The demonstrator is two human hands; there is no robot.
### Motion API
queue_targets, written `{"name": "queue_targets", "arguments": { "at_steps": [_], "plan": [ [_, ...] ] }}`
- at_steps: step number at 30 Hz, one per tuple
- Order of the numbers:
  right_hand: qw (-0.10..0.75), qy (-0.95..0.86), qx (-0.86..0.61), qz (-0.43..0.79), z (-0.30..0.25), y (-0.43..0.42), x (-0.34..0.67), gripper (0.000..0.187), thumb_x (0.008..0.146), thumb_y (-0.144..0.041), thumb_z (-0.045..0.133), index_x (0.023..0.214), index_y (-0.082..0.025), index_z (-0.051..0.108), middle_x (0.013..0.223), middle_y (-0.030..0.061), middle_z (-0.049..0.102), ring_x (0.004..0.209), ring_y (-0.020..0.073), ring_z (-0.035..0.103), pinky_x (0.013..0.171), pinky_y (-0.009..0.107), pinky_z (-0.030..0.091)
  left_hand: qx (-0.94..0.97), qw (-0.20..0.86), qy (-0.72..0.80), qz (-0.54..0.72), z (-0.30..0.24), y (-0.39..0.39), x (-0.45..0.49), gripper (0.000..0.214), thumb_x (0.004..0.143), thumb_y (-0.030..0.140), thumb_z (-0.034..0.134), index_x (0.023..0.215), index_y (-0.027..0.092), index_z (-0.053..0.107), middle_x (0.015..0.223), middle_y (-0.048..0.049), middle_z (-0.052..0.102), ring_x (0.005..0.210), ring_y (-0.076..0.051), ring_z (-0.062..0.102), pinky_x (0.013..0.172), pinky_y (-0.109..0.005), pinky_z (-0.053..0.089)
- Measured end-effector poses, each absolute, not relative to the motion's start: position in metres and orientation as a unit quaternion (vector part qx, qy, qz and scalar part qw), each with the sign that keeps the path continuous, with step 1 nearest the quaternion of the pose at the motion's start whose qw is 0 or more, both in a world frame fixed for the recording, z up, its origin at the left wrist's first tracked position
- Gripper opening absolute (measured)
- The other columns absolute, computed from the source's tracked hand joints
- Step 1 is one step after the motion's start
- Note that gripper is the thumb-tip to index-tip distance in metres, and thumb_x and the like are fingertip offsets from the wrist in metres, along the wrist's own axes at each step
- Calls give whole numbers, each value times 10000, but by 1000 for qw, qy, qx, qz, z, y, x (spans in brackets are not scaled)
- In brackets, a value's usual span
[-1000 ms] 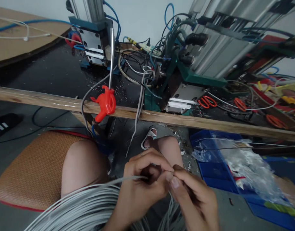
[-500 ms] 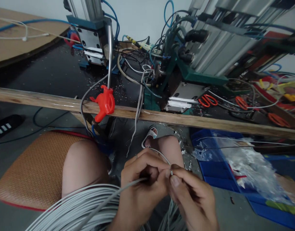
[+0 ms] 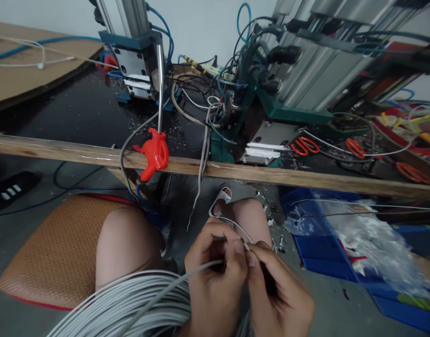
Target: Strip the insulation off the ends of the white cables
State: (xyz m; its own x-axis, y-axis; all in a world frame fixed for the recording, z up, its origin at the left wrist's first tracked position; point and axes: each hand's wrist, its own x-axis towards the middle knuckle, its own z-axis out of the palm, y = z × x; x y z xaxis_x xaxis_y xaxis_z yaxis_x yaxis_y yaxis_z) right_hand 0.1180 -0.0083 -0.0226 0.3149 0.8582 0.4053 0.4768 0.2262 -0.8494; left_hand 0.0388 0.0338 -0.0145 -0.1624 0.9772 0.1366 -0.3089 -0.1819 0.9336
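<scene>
Low in the middle of the head view, my left hand and my right hand meet with thumbs and fingertips pinched together. Both grip a thin grey-white cable, which arcs up from behind the left fingers and comes down into the pinch. Another stretch of grey cable runs into my left fist. Below it, a big coil of cable lies against my lap. The cable's end between the fingertips is mostly hidden.
A wooden-edged bench crosses ahead, bearing a left press and a right press. A red air blow gun hangs at its edge. Orange-handled scissors lie on it. Blue bins with plastic bags stand at right; a woven stool is left.
My left fingertips have shifted on the cable, the thumb now higher beside the pinch. My right fingers have closed nearer them. The view has shifted slightly.
</scene>
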Motion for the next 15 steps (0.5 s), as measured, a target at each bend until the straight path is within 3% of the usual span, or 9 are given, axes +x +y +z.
{"name": "queue_targets", "arguments": {
  "at_steps": [8,12,15],
  "plan": [
    [462,-684,-551,127,-14,0,143,251,990,-88,553,1084,-241,728,736,-5,644,623,134,635,570,239,534,493,567,350,560,-19,45,13,131,888,162,717,782,208,656,713,22,610,571,-96,477,496,-184,369],
    [368,-795,-472,101,-12,3,177,259,989,-165,602,1175,-288,733,827,4,751,714,177,750,609,263,597,554,610,331,460,-17,50,1,141,831,95,696,744,189,636,693,23,578,544,-86,416,465,-203,291],
    [436,-751,-491,66,-45,2,196,328,910,-239,732,1218,-348,766,979,36,815,795,242,790,658,313,653,494,612,390,480,-31,45,22,169,838,265,738,737,201,618,698,6,559,524,-99,385,453,-251,260]
  ]
}}
